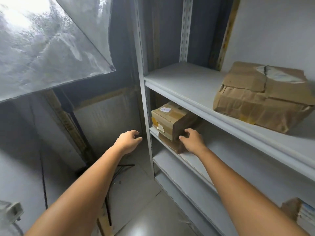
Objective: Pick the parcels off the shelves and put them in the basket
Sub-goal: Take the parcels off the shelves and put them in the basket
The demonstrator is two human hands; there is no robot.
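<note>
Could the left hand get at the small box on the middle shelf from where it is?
Probably, but not straight across. The left hand hovers outside the post, which stands between it and the box. The shelf is open at the front, so the hand could come round the post.

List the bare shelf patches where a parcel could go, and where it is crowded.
Top shelf: bare between post and crumpled parcel. Middle shelf: bare right of the right hand; crowded at its left end, where that hand grips stacked boxes.

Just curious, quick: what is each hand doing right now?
Left hand: open, holding nothing.
Right hand: fingers curled on the small parcel.
</note>
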